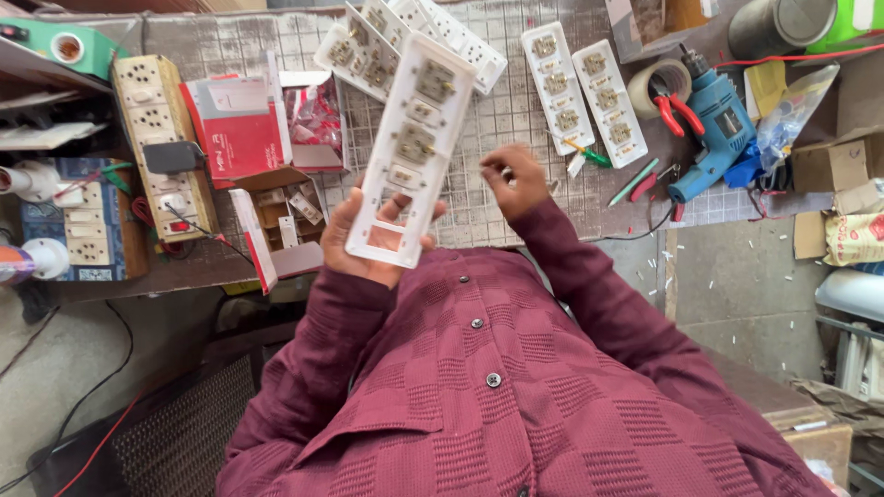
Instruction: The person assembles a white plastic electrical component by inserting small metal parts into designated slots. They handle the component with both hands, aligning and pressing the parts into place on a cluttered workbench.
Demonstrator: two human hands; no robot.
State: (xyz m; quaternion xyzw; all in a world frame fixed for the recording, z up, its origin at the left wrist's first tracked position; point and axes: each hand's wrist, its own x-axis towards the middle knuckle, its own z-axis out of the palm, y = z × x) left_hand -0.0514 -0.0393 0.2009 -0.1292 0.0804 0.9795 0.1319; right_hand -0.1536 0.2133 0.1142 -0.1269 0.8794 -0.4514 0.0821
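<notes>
My left hand (pixel 368 244) holds a long white switch plate (pixel 414 147) from underneath, tilted up over the workbench. Several switch and socket modules are fitted in the plate, and the slot nearest my palm is open. My right hand (pixel 516 179) hovers just right of the plate, above the gridded mat (pixel 497 110). Its fingers are pinched on a small pale part that is too small to identify. Maroon sleeves cover both arms.
More white plates (pixel 580 92) lie on the mat, some stacked at the back (pixel 368 46). A blue drill (pixel 718 129), tape roll (pixel 658 78) and red pliers (pixel 677 106) sit to the right. A red box (pixel 239 124), an open carton of parts (pixel 281 221) and a wooden socket board (pixel 161 138) sit left.
</notes>
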